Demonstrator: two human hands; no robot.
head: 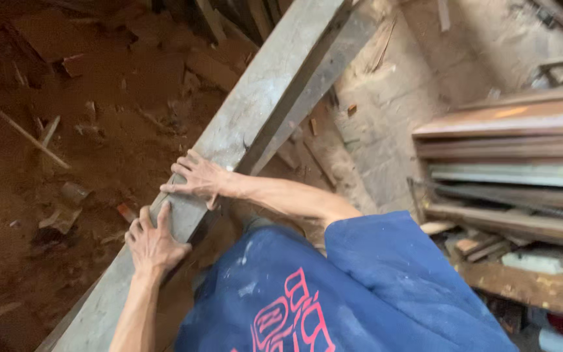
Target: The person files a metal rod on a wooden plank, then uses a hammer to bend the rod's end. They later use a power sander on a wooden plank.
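Reddish-brown dirt floor (99,130) spread out below the person, strewn with wood scraps (66,202) and a thin stick (17,127). A long grey plank (255,104) ran slantwise across the view, from beside the person's body up and away past both hands. The left hand (153,242) lay flat on the plank's top face, fingers spread wide and pressing down, closed around nothing. Just beyond it, further up the plank, the right hand (198,177) also rested on the grey wood with fingers stretched open, its fingertips reaching over the plank's far edge toward the floor; whether they curled under that edge could not be told. The two hands were near each other but apart. Under the right forearm, a blue shirt (373,287) with red print filled the near corner. Well off to the right of the right hand, a stack of long boards (509,156) lay piled on a pale paved strip (392,98), with short offcuts (477,246) below it.
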